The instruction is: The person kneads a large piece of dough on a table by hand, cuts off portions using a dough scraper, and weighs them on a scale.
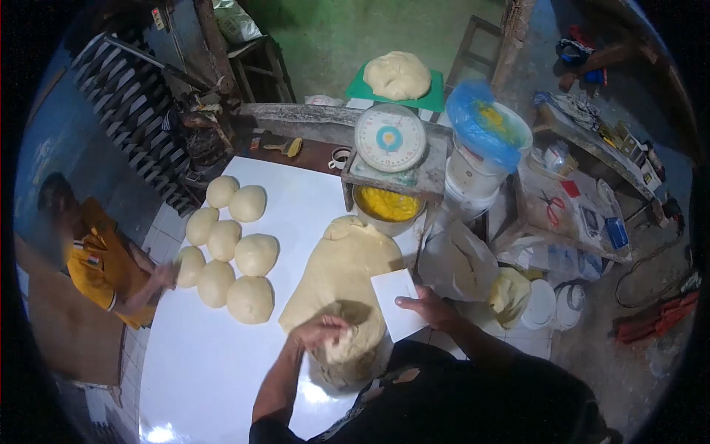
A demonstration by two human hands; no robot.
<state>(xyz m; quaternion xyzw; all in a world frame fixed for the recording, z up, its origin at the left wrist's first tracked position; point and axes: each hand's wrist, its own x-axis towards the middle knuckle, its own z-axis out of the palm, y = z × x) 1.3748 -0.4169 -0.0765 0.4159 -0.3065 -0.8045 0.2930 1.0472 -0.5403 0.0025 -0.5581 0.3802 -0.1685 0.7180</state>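
A large slab of pale dough (344, 263) lies on the white tabletop, its near end lumpy and in shadow. Over that near end is my left hand (322, 333), its fingers curled together; what they hold, if anything, is too small to make out. My right hand (429, 307) grips a flat white rectangular scraper (396, 300) at the slab's right edge, thumb on top. Several round dough balls (255, 255) sit in a cluster on the left part of the table.
Beyond the slab stand a dial scale (390, 139), a pot of yellow filling (386, 206) and more dough on a green scale (397, 75). White buckets (473, 166) and a side table with red scissors (551, 207) are right. A person in yellow (107, 270) stands left, one hand by the balls.
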